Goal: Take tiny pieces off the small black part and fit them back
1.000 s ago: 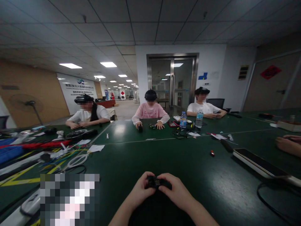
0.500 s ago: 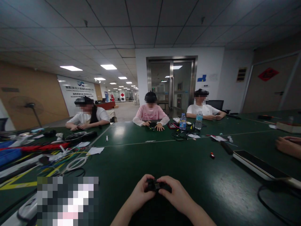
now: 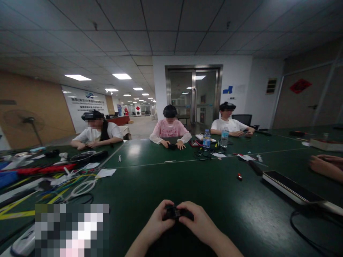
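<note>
- One small black thing (image 3: pixel 171 213) is held in two hands, just over or on the green tabletop (image 3: pixel 134 189); I can't tell if it touches.
- The left hand (image 3: pixel 159 218) is curled around the black thing's left end.
- The right hand (image 3: pixel 197 218) pinches the black thing's right end with its thumb and fingers.
- A tiny red thing (image 3: pixel 239 176) lies past the black thing, to the right.
- A long flat thing with a dark top (image 3: pixel 291 186) is farther right of the black thing.
- White paper (image 3: pixel 106 173) lies past the black thing, to the left.
- Two bottles (image 3: pixel 224 138) stand far past the black thing.
</note>
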Action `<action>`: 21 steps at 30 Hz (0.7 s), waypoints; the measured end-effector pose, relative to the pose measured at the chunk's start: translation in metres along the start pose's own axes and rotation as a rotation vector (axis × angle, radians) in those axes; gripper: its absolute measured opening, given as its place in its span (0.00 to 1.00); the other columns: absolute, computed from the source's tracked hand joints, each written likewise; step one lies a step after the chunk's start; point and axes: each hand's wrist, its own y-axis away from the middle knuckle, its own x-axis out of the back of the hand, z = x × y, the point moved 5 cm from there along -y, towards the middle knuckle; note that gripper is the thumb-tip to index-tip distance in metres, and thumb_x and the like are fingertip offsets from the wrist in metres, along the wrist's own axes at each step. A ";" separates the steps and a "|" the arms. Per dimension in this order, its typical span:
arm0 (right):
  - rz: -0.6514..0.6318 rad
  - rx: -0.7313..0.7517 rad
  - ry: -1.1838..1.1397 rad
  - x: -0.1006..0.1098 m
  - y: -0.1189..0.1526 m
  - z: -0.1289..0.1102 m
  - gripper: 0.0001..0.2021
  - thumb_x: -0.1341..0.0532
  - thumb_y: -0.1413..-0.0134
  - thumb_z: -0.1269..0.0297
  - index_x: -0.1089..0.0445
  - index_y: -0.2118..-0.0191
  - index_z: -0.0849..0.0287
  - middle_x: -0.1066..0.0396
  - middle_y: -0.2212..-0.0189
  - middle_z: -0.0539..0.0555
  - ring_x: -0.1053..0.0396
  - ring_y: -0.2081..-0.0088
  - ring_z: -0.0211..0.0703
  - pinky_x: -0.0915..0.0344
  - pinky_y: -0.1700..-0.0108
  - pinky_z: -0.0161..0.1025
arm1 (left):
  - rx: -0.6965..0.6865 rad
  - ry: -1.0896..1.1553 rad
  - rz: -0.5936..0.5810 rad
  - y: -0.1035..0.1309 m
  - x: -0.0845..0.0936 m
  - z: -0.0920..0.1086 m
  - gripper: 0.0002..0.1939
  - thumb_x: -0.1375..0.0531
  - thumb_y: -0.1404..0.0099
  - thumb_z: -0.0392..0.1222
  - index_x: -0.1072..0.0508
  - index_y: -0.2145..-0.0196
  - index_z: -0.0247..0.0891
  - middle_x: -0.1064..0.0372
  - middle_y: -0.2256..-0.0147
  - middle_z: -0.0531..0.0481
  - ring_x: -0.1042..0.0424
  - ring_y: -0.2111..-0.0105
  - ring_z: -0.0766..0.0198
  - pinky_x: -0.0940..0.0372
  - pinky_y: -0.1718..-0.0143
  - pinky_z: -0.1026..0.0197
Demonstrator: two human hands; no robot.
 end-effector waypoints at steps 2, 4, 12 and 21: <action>0.006 0.009 -0.007 0.001 0.000 -0.001 0.13 0.39 0.53 0.70 0.30 0.59 0.52 0.28 0.60 0.49 0.32 0.56 0.44 0.38 0.53 0.37 | 0.001 -0.002 -0.002 0.000 -0.001 0.000 0.21 0.41 0.52 0.31 0.42 0.60 0.39 0.34 0.69 0.54 0.36 0.72 0.69 0.49 0.72 0.66; 0.003 0.005 -0.007 0.001 0.000 -0.001 0.13 0.40 0.53 0.69 0.30 0.58 0.52 0.28 0.59 0.49 0.32 0.56 0.44 0.38 0.53 0.38 | 0.003 -0.007 0.003 0.000 0.000 0.000 0.21 0.41 0.51 0.31 0.42 0.60 0.39 0.34 0.69 0.55 0.36 0.73 0.69 0.49 0.73 0.66; -0.012 -0.024 0.011 0.000 0.000 -0.002 0.13 0.40 0.52 0.69 0.30 0.59 0.51 0.29 0.59 0.48 0.33 0.55 0.44 0.39 0.53 0.37 | 0.011 -0.015 0.004 0.001 0.001 -0.001 0.21 0.41 0.51 0.30 0.41 0.60 0.38 0.34 0.68 0.54 0.36 0.72 0.69 0.48 0.72 0.66; 0.006 -0.021 0.017 0.000 0.000 0.001 0.14 0.39 0.54 0.69 0.30 0.58 0.51 0.29 0.58 0.49 0.33 0.55 0.45 0.39 0.52 0.40 | 0.033 0.010 0.006 0.001 -0.001 0.002 0.21 0.40 0.53 0.32 0.42 0.61 0.39 0.34 0.69 0.54 0.36 0.73 0.70 0.49 0.73 0.66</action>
